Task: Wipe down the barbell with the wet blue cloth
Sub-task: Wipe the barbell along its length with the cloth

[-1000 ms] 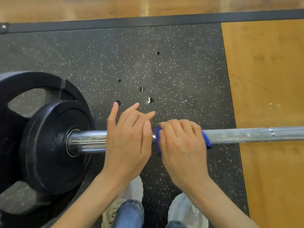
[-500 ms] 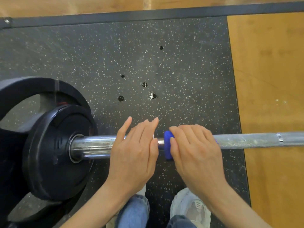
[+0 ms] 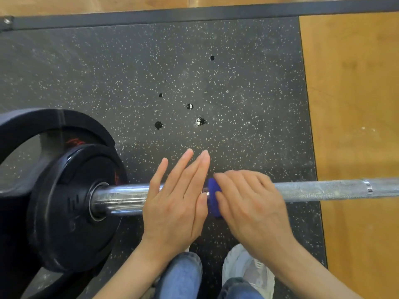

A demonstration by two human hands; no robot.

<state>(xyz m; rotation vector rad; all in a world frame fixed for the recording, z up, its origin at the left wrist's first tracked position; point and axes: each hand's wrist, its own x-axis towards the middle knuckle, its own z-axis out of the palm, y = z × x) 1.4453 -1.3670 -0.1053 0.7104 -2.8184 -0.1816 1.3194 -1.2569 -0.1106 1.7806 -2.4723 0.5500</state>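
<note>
Gripping the folded wet blue cloth (image 3: 213, 198) around the long knurled steel barbell (image 3: 319, 189), our right hand (image 3: 250, 203) curls its fingers over the bar, so only a blue edge shows at the thumb side. Our left hand (image 3: 177, 199) lies flat with straight fingers pressed together on the smooth chrome sleeve (image 3: 121, 198), just beside the cloth.

We judge the main risk to be the bar rolling under the wipe; the flat palm steadies it, but a hard push could shift it toward our pale sneakers (image 3: 248, 270) below. Bunched so tightly, the cloth may also skip the underside of the shaft, and drips could leave the floor slick.

Left of our hands, two black rubber weight plates (image 3: 71, 203) load the sleeve. Everything rests on a black speckled rubber mat (image 3: 129, 72) with several small dark holes (image 3: 158, 125). A dark metal strip (image 3: 194, 15) borders the mat at the far side, and a worn orange wooden floor (image 3: 354, 104) lies to the right.
</note>
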